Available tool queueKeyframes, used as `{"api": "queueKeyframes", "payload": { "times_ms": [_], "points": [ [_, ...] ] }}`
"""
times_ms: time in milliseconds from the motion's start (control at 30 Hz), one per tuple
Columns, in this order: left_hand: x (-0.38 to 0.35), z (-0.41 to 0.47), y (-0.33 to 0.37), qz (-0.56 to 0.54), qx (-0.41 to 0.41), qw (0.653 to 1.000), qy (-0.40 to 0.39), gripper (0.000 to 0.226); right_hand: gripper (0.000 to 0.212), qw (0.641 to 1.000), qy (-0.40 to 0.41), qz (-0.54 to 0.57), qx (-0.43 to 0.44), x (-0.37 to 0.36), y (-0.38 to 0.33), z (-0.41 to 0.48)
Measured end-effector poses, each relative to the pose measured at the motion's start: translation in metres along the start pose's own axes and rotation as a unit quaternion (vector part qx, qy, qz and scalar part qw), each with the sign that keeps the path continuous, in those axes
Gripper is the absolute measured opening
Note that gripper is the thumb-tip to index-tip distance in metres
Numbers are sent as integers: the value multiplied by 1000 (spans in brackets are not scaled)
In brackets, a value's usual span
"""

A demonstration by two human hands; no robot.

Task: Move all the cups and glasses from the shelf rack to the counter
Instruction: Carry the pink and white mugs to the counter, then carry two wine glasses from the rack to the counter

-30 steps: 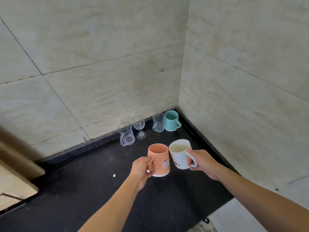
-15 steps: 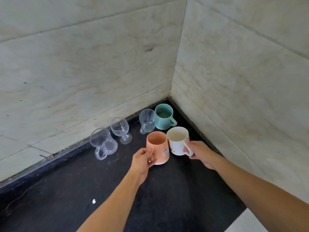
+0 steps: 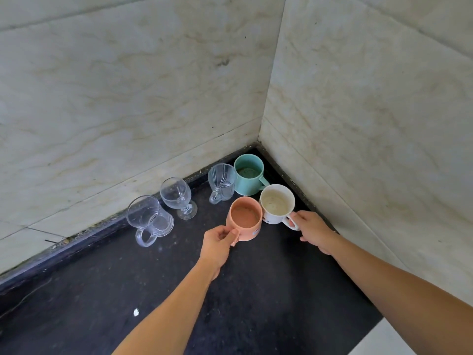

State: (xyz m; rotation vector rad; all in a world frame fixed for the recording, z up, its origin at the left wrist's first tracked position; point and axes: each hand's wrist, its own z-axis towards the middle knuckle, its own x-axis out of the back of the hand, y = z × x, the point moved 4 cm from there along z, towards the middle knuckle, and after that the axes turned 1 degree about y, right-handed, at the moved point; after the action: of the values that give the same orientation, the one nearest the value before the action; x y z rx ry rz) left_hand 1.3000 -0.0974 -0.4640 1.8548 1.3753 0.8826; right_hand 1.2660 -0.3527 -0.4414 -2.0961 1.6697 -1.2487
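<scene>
An orange mug [image 3: 244,219] stands on the black counter [image 3: 256,290] with my left hand [image 3: 218,243] gripping its near side. Touching it on the right is a white mug [image 3: 276,203], whose handle my right hand [image 3: 313,230] holds. Behind them in the corner sit a teal mug [image 3: 248,178] and a ribbed glass cup [image 3: 221,181]. Further left stand a stemmed glass [image 3: 178,197] and a clear glass mug [image 3: 148,220]. No shelf rack is in view.
Beige tiled walls [image 3: 128,98] meet at the corner right behind the cups and close in the counter on the back and right. A small white speck [image 3: 136,312] lies on the counter near my left forearm. The counter's front edge shows at the lower right.
Both mugs moved forward and down toward the corner; they were held in the air, now they rest on the counter beside the teal mug. My view has tilted downward.
</scene>
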Motion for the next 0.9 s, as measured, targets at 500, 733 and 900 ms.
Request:
{"api": "queueKeyframes", "payload": {
  "times_ms": [500, 733, 900],
  "points": [
    [30, -111, 13, 294, -12, 951, 90, 22, 20, 899, 39, -316, 301, -22, -32, -85],
    [59, -248, -34, 315, 23, 924, 214, 21, 21, 768, -102, -400, 491, -95, -41, -172],
    [82, -372, -102, 324, 91, 895, 292, 25, 23, 673, -174, -429, 577, -159, -23, -265]
  ]
}}
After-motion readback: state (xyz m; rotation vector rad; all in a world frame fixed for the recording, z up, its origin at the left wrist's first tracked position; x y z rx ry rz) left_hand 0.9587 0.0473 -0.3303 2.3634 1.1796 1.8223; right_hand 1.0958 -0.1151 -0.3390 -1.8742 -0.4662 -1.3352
